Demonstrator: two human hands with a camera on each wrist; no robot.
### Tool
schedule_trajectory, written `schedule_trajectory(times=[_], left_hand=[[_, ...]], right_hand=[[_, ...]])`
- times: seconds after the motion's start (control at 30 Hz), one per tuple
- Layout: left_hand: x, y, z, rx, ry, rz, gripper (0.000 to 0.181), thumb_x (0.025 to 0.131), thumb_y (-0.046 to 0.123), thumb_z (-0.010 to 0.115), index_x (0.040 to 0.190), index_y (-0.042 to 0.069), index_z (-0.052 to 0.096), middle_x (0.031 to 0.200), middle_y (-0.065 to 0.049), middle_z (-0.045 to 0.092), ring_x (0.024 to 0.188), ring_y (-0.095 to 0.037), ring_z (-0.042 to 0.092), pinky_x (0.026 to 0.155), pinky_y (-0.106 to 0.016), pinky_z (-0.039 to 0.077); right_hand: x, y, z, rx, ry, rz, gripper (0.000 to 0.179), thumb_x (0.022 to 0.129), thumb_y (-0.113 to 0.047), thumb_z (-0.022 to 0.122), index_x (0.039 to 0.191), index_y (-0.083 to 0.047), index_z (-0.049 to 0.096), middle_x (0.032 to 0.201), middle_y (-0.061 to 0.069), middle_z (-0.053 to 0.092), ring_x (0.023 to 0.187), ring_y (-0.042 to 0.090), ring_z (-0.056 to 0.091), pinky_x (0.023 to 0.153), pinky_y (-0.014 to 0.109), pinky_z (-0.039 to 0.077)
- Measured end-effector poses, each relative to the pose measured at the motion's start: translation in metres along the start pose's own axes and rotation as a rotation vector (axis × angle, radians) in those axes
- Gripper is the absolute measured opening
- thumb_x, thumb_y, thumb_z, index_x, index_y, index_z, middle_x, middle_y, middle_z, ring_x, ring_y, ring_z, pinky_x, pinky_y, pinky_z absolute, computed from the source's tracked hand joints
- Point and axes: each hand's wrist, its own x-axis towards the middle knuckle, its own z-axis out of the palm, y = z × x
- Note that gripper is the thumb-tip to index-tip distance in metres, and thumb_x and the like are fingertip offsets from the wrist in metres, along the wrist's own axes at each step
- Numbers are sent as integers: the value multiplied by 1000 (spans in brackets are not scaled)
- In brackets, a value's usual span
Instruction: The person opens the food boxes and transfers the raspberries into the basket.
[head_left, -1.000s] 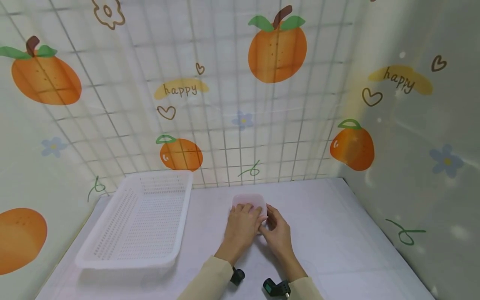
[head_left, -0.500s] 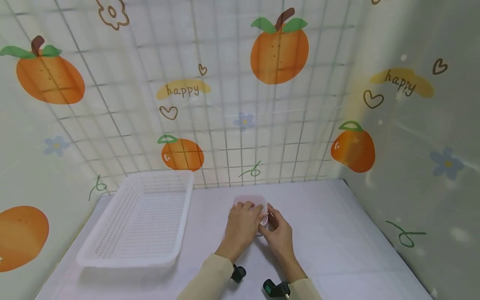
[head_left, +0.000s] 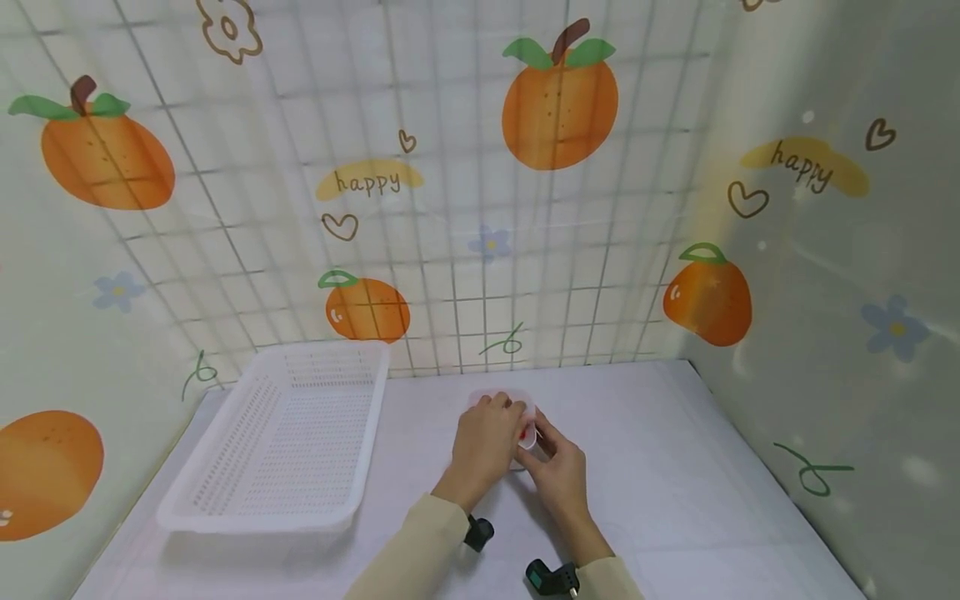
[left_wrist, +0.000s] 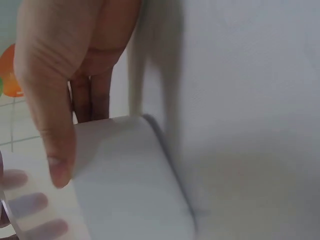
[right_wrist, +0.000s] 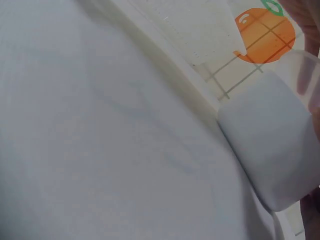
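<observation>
A small box (head_left: 519, 396), translucent and faintly pink on top, stands on the white table. Lower down its wall is solid white, as the left wrist view of the box (left_wrist: 135, 185) shows. My right hand (head_left: 564, 475) grips its near right side, thumb in front and fingers round behind. From above, my left hand (head_left: 483, 446) reaches over the opening, and finger shapes (left_wrist: 30, 205) show through the translucent wall. Something red (head_left: 523, 433) peeks out beside these fingers. I cannot tell whether the left fingers hold anything. Part of the box (right_wrist: 270, 145) appears in the right wrist view.
To the left stands a large white perforated basket (head_left: 258, 525). Behind the table (head_left: 675, 467) hangs a curtain (head_left: 450, 192) printed with oranges and grid lines. A small black camera is strapped at each wrist.
My left fingers, earlier spread flatter across the box, have bent and drawn up a little, and the red patch has come into sight. The right hand keeps its grip on the box.
</observation>
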Motion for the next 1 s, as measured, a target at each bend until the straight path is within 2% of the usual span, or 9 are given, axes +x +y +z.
schedule_trajectory(times=[0.07,0.17,0.23,0.3,0.37,0.47,0.67,0.9,1.0], left_hand=[[4,0,-4,13,-13,2,23,103,33,68,112,16,80,101,-1,73,83,-22,69,65,-37,60],[9,-1,-12,48,-24,23,21,92,24,82,110,14,80,101,-1,73,81,-21,70,64,-37,60],[12,-2,-18,66,-33,38,26,84,19,88,108,12,80,101,-1,73,79,-21,70,63,-37,60],[15,-5,-24,82,-32,47,26,82,16,88,107,11,79,99,-2,73,77,-21,71,62,-38,61],[18,-9,-30,97,-15,53,22,85,15,86,106,11,80,98,-2,73,75,-20,72,62,-37,61],[21,-16,-36,124,38,73,16,89,12,81,105,11,80,97,-2,74,75,-20,72,62,-35,62],[20,-34,-37,135,151,83,21,88,8,81,110,9,81,99,-5,75,77,-21,73,63,-34,62],[18,-55,-32,161,276,17,26,85,4,81,111,8,80,97,-7,75,78,-22,73,57,-35,60],[18,-65,-31,158,306,-22,25,84,1,80,109,7,80,95,-8,75,78,-23,73,57,-37,61]], right_hand=[[0,-1,1,5,-6,18,70,82,-3,89,145,2,59,149,13,58,133,33,61,106,34,47],[0,-3,2,26,-23,56,72,84,-6,88,149,-2,57,151,10,57,135,31,59,106,31,46],[0,-4,2,33,-37,76,72,86,-8,87,151,-5,55,153,7,56,137,29,57,106,30,45],[-1,-5,2,38,-46,96,72,87,-12,87,152,-7,55,154,5,55,139,27,56,107,29,45],[-1,-5,1,38,-50,104,72,88,-14,87,152,-7,55,154,5,54,140,27,55,107,30,45],[-1,-5,0,33,-50,107,72,88,-16,87,152,-7,55,155,6,54,140,28,55,107,32,45],[0,-4,0,30,-44,112,71,89,-15,86,152,-7,54,156,8,53,142,29,53,108,34,45],[-1,-4,1,27,-56,143,73,90,-17,85,155,-9,52,158,6,50,145,28,50,108,33,44],[0,-5,2,31,-63,147,74,90,-18,85,155,-10,51,159,5,49,145,27,49,108,32,44]])
